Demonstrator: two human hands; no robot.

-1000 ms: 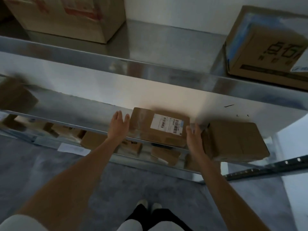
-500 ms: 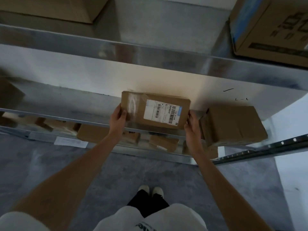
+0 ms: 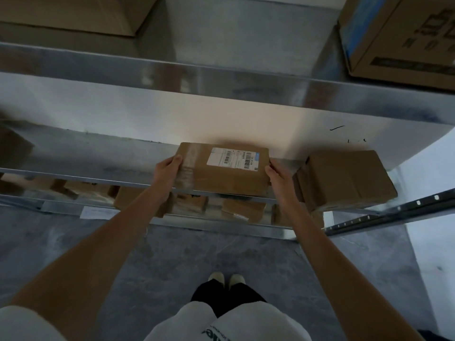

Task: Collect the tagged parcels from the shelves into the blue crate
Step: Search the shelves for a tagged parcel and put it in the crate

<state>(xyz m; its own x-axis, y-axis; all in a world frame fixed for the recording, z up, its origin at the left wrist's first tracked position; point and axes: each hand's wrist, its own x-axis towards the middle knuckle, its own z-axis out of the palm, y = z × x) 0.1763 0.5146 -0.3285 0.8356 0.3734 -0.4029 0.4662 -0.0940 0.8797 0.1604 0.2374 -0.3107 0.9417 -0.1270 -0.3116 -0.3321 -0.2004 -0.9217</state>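
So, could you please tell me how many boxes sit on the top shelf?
2: a plain box at the far left and a printed box at the far right, both cropped; more may lie outside the frame.

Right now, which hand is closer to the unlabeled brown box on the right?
Right. The right hand sits just beside the plain box, gripping the labeled parcel; the left hand grips its far end.

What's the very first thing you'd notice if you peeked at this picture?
A brown parcel with a white barcode label, right in the middle at the edge of a shiny metal shelf. The left hand and right hand grip its two ends. Just to its right sits a plain cardboard box with no label showing.
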